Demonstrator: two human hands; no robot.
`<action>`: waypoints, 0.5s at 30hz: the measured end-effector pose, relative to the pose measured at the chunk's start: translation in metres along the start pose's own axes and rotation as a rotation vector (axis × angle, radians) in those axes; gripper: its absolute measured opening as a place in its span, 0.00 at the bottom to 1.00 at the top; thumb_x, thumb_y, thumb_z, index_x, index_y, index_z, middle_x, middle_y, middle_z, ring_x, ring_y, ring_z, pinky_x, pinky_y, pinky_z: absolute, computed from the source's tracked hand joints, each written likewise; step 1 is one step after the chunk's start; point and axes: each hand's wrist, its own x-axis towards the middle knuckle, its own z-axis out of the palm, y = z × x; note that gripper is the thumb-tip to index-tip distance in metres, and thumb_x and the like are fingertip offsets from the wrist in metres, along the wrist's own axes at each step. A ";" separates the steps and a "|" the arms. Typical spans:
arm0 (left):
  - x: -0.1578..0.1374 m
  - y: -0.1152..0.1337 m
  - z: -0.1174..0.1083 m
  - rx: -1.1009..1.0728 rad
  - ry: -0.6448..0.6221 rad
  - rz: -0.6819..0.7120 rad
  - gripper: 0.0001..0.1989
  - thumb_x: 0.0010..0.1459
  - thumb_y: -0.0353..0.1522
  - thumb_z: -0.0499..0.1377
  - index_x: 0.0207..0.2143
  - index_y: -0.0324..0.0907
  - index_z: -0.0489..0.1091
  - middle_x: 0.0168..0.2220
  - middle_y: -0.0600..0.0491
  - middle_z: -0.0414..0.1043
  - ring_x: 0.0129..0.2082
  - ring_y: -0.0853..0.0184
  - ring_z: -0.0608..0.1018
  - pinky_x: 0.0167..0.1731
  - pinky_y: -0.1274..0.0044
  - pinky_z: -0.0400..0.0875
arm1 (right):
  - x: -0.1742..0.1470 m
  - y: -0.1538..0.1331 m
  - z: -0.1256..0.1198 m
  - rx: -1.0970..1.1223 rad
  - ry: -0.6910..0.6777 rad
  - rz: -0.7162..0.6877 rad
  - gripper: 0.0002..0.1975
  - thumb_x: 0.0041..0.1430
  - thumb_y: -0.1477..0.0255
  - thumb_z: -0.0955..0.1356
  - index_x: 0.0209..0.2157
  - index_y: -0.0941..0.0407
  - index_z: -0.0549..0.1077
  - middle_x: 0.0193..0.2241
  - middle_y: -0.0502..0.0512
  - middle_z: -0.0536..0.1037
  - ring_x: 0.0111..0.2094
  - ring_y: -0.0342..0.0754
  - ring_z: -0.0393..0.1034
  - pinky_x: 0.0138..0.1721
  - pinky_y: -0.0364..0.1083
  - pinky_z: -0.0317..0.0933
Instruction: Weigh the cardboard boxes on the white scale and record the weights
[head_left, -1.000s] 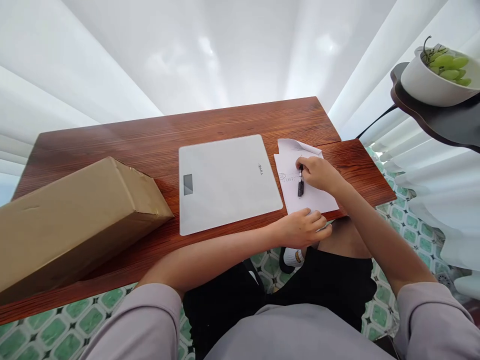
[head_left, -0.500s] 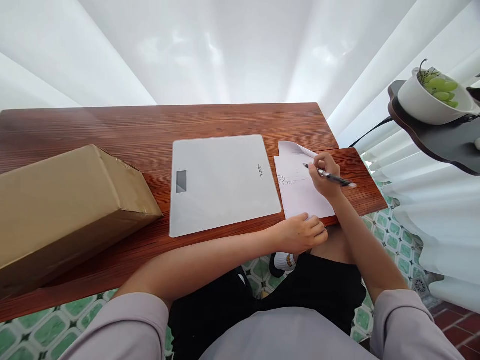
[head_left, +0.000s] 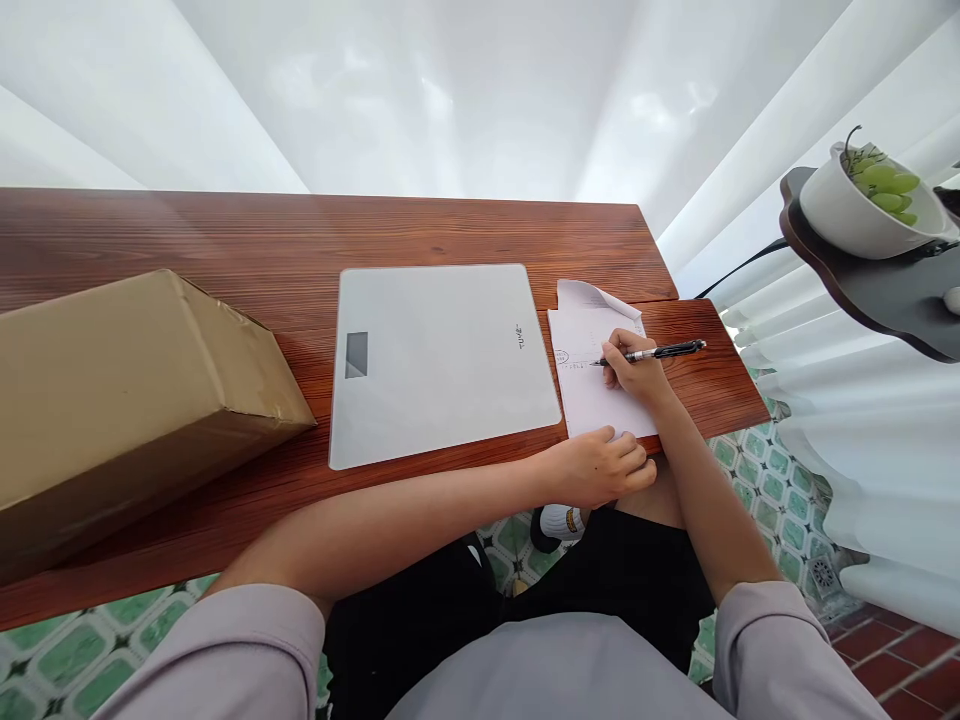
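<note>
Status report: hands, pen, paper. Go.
Right hand grips pen, tip on paper. Left hand pins paper's near edge. Scale beside, apart.

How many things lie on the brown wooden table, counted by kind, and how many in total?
Brown paper-wrapped long box: 1
Flat white square scale: 1
White paper sheet, held flat by the left hand: 1
Black pen, in the right hand, tip on the sheet: 1
Total: 4

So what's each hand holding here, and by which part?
The right hand grips a black pen near its tip end. The left hand holds nothing; it presses on the near edge of the paper.
</note>
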 end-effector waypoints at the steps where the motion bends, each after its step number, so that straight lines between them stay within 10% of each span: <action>1: 0.000 0.000 0.001 0.001 0.011 0.000 0.13 0.65 0.25 0.50 0.50 0.37 0.68 0.40 0.46 0.73 0.38 0.63 0.72 0.33 0.71 0.59 | 0.000 0.000 0.001 -0.020 0.000 0.000 0.16 0.66 0.63 0.66 0.27 0.56 0.62 0.17 0.49 0.70 0.15 0.43 0.64 0.16 0.40 0.60; 15: -0.001 0.000 0.001 0.007 0.027 -0.006 0.12 0.66 0.26 0.50 0.48 0.37 0.69 0.41 0.45 0.74 0.38 0.63 0.73 0.33 0.71 0.59 | 0.000 0.000 0.005 -0.134 0.044 -0.002 0.16 0.65 0.67 0.65 0.24 0.55 0.60 0.16 0.47 0.69 0.14 0.41 0.62 0.16 0.40 0.58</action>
